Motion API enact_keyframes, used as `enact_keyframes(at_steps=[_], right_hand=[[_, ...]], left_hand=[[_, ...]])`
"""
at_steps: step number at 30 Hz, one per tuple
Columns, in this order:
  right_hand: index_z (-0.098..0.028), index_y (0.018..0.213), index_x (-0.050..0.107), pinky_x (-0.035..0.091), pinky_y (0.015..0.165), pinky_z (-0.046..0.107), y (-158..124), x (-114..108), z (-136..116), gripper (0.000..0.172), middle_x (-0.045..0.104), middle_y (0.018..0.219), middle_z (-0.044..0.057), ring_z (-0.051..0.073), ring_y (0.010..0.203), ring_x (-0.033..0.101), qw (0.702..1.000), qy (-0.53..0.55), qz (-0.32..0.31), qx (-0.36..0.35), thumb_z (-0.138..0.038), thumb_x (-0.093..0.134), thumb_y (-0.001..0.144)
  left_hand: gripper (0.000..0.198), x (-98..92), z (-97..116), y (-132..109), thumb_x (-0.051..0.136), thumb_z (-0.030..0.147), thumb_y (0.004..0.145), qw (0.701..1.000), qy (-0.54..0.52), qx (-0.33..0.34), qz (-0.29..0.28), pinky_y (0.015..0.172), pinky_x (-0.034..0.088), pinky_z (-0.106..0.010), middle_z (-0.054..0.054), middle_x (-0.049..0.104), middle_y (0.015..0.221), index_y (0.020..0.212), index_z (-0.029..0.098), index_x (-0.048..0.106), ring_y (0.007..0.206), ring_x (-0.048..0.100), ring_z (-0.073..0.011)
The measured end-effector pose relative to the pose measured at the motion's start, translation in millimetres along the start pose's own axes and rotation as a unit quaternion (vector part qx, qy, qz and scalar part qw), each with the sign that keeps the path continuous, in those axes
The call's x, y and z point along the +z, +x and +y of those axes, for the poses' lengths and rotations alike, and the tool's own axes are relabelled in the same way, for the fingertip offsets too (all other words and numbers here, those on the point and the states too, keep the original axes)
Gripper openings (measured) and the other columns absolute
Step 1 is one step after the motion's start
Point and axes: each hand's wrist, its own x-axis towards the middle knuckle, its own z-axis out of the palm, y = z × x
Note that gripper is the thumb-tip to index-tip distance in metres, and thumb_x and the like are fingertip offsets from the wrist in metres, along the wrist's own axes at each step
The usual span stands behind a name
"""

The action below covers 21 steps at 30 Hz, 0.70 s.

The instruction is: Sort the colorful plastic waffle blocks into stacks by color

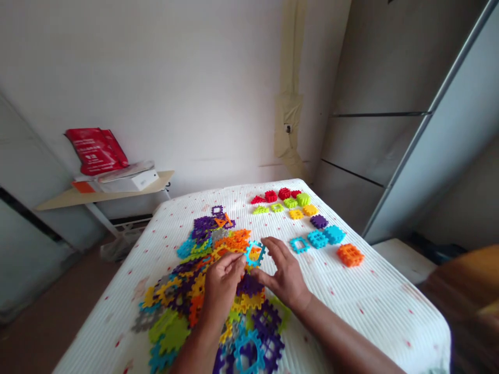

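A light-blue toothed square frame (248, 261) with a hollow middle is held up over the heap of interlocking plastic pieces (171, 332). My left hand (223, 280) pinches its left edge between thumb and fingers. Close to the frame's right side, my right hand (284, 272) has its thumb and fingers spread apart; whether a fingertip touches the frame I cannot tell. Purple, orange, yellow, green, grey and blue pieces lie jumbled below both hands. To the right sit a light-blue square frame (299, 245), blue stacks (317, 239) and an orange stack (350, 255).
Red stacks (270, 196), green stacks (303, 199), yellow stacks (310, 210) and a purple stack (318, 222) stand at the far right of the white-covered table (374, 306). A side shelf (58, 200) bears a red bag (93, 150) and a white box (142, 180). A grey cabinet (374, 140) rises at right.
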Motion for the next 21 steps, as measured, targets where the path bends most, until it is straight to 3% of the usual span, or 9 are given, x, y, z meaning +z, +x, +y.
enact_keyframes(at_steps=[6,11,17,21], right_hand=[[-0.018,0.131,0.046,0.050,0.089,0.039,1.8,1.0,-6.3,0.055,0.056,0.119,0.014,0.025,0.107,0.055,0.999,-0.045,-0.024,0.011,-0.039,0.060,0.082],[-0.019,0.128,0.051,0.045,0.089,0.043,15.9,-29.3,24.6,0.057,0.059,0.117,0.013,0.026,0.105,0.053,0.983,-0.142,-0.111,0.027,-0.026,0.069,0.074],[-0.020,0.118,0.059,0.039,0.084,0.038,44.1,-78.1,73.5,0.046,0.065,0.112,0.010,0.026,0.108,0.052,0.903,-0.297,-0.306,0.050,-0.019,0.064,0.072],[-0.019,0.107,0.063,0.039,0.081,0.037,56.7,-81.4,80.0,0.037,0.066,0.106,0.010,0.026,0.105,0.054,0.853,-0.362,-0.375,0.038,-0.013,0.061,0.071]], left_hand=[[0.027,5.1,-8.4,-2.5,0.063,0.042,0.073,0.998,0.041,0.043,-0.032,0.051,0.045,-0.023,-0.003,0.063,0.062,0.072,0.015,0.068,0.057,0.057,-0.0144],[0.026,0.4,-23.9,-1.0,0.059,0.039,0.078,0.992,0.082,0.093,-0.030,0.062,0.051,-0.026,-0.006,0.068,0.075,0.084,0.017,0.070,0.067,0.063,-0.0168],[0.021,-2.5,-28.6,1.0,0.056,0.034,0.081,0.981,0.116,0.153,-0.032,0.063,0.051,-0.024,-0.004,0.067,0.074,0.078,0.017,0.068,0.068,0.063,-0.0158],[0.019,-1.5,-25.6,0.3,0.055,0.031,0.081,0.971,0.138,0.192,-0.031,0.064,0.050,-0.024,-0.004,0.068,0.076,0.079,0.018,0.069,0.069,0.063,-0.0152]])
